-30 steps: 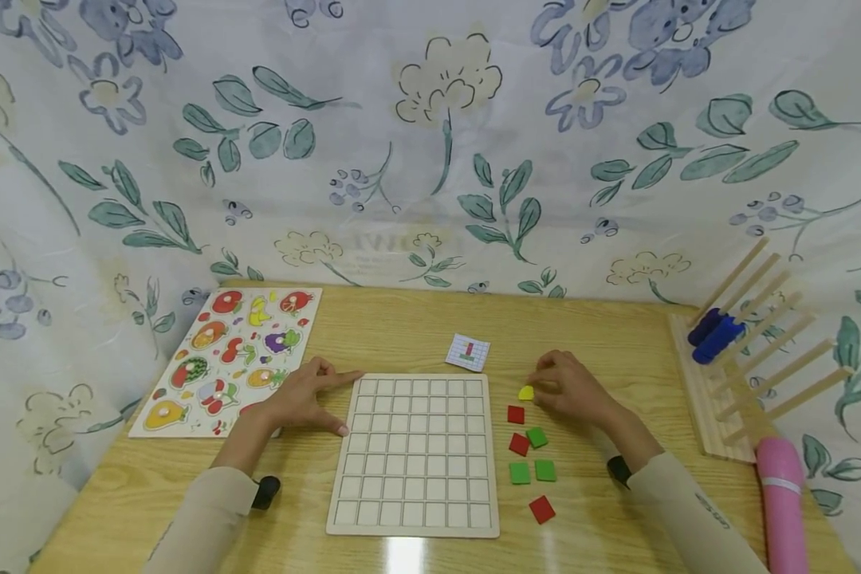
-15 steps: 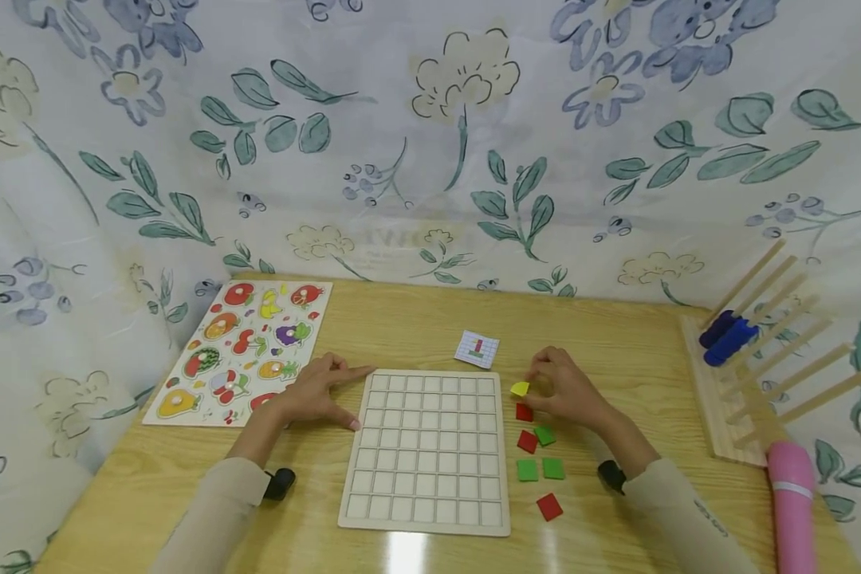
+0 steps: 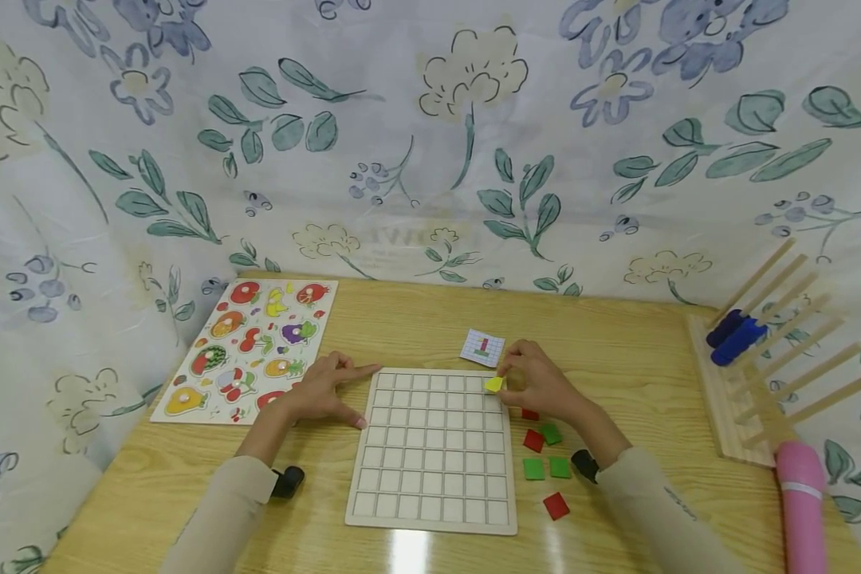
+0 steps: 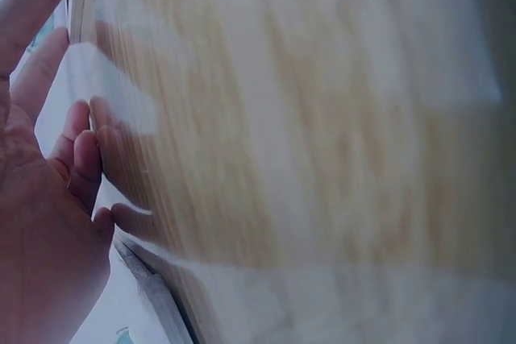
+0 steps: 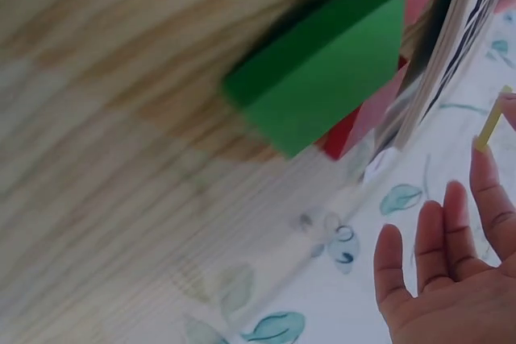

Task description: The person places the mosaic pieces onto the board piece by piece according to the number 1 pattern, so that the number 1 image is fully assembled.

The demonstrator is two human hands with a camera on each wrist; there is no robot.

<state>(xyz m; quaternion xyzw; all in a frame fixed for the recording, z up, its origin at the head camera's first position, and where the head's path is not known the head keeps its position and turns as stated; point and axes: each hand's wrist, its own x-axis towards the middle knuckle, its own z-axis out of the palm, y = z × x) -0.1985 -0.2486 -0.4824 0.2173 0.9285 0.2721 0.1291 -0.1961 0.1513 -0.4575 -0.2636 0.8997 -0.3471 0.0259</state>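
My right hand [image 3: 541, 383] pinches a small yellow piece [image 3: 493, 384] between thumb and index finger, over the upper right corner of a pale wooden grid board [image 3: 423, 438]. In the right wrist view the yellow piece [image 5: 493, 121] shows as a thin edge, with the other fingers extended. On the board's left side my left hand [image 3: 319, 391] rests with thumb and index finger spread, touching the board's edge. Red tiles [image 3: 556, 505] and green tiles [image 3: 534, 469] lie loose to the right of the board. Above it is a small printed card [image 3: 482, 348] showing a red and green shape.
A fruit puzzle board [image 3: 240, 351] lies at the back left. A wooden rack with pegs [image 3: 732, 406] and blue pieces [image 3: 739, 339] stands at the right, near a pink cylindrical object [image 3: 802, 502]. A floral curtain [image 3: 430, 159] hangs behind the table.
My right hand has lifted the yellow piece from the table and carried it left over the board's corner. My left hand keeps its place at the board's edge; the view has shifted slightly.
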